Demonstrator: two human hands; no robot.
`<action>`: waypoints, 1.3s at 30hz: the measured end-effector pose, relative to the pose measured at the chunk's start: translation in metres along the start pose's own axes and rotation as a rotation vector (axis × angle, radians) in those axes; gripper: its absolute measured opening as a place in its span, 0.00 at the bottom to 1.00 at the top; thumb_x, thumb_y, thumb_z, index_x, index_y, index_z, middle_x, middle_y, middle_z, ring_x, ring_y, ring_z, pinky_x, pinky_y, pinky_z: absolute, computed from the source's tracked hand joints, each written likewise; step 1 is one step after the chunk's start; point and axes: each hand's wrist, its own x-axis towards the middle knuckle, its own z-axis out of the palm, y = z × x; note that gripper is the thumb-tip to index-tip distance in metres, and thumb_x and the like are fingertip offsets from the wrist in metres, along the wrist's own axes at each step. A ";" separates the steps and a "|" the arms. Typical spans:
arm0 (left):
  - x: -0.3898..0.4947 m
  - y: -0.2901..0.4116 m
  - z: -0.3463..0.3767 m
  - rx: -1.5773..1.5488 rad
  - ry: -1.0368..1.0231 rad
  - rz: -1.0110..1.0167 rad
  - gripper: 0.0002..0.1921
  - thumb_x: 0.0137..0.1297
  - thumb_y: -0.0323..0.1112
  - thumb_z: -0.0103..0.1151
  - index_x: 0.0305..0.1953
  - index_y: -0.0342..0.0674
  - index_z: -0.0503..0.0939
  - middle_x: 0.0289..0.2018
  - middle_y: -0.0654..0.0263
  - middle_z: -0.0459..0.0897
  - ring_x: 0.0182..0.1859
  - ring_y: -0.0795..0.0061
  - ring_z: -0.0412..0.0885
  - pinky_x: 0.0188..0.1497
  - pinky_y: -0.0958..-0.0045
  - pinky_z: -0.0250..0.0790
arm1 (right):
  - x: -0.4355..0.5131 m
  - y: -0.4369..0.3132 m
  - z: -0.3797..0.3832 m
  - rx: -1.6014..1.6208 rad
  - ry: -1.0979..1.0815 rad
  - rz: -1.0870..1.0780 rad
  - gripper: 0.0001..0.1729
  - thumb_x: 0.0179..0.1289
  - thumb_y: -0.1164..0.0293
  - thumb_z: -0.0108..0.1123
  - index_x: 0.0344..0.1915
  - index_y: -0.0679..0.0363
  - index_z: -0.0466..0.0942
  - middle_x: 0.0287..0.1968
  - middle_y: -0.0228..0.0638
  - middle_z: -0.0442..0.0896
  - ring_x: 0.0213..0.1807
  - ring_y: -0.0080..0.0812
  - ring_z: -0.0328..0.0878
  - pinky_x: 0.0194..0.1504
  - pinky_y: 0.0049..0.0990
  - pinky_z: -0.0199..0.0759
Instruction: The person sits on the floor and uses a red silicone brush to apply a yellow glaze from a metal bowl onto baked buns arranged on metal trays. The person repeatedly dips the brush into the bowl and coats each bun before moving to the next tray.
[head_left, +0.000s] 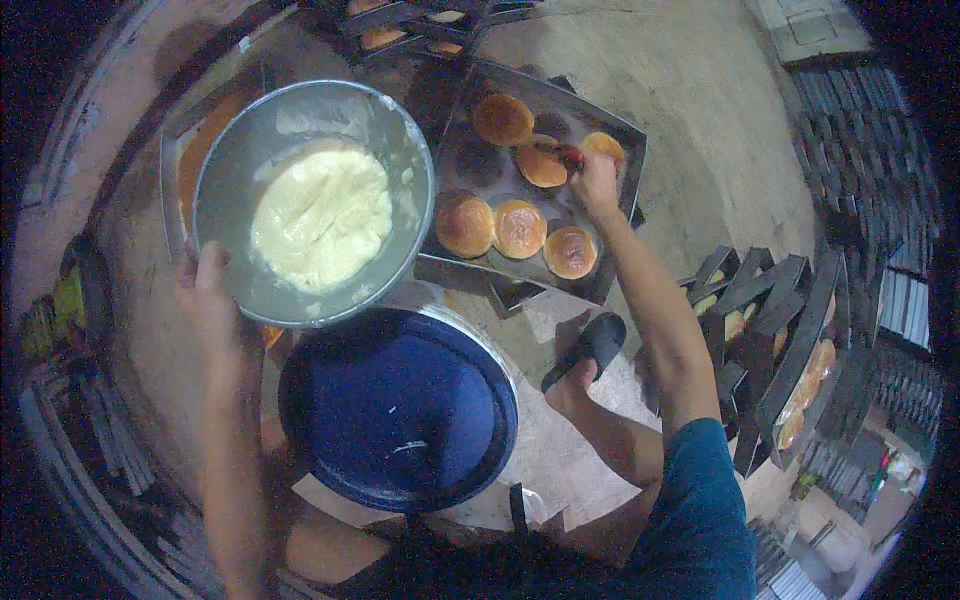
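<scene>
My left hand (202, 277) grips the near left rim of a large metal bowl (360, 296), which holds a pale yellow, creamy mass (322, 217). My right hand (596, 180) reaches over a dark metal baking tray (622, 247) and holds a tool with a red handle (570, 156); its working end lies by a round golden bun (541, 165) and is hard to make out. Several more round buns (520, 229) lie on the tray, one just beyond my right fingers. A blue round tub (405, 412) stands below the bowl, nearest my body.
Trays of baked bread (806, 390) lean and stack at the right, with piled dark trays (862, 142) behind them. More trays with bread (382, 37) stand at the top. Another tray (171, 187) is partly under the bowl. My sandalled foot (577, 375) rests on the floor.
</scene>
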 end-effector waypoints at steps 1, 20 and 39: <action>-0.001 -0.001 -0.001 0.019 0.007 0.025 0.16 0.57 0.29 0.51 0.47 0.31 0.76 0.39 0.62 0.79 0.40 0.72 0.76 0.45 0.72 0.68 | -0.014 0.001 0.000 0.051 -0.003 -0.075 0.24 0.43 0.78 0.59 0.45 0.57 0.80 0.33 0.51 0.81 0.36 0.53 0.78 0.41 0.43 0.73; 0.003 0.000 -0.008 -0.114 -0.004 -0.037 0.11 0.58 0.29 0.51 0.43 0.34 0.75 0.35 0.66 0.77 0.35 0.76 0.76 0.39 0.74 0.70 | 0.094 -0.018 0.001 0.216 0.201 -0.126 0.16 0.46 0.71 0.64 0.39 0.60 0.82 0.32 0.51 0.83 0.34 0.53 0.81 0.40 0.40 0.76; 0.009 -0.003 -0.015 -0.132 0.101 -0.064 0.14 0.59 0.30 0.53 0.46 0.31 0.75 0.37 0.62 0.79 0.34 0.75 0.77 0.38 0.75 0.70 | 0.082 0.000 0.051 0.241 0.410 0.433 0.17 0.47 0.74 0.64 0.41 0.63 0.80 0.37 0.47 0.85 0.40 0.48 0.82 0.46 0.36 0.74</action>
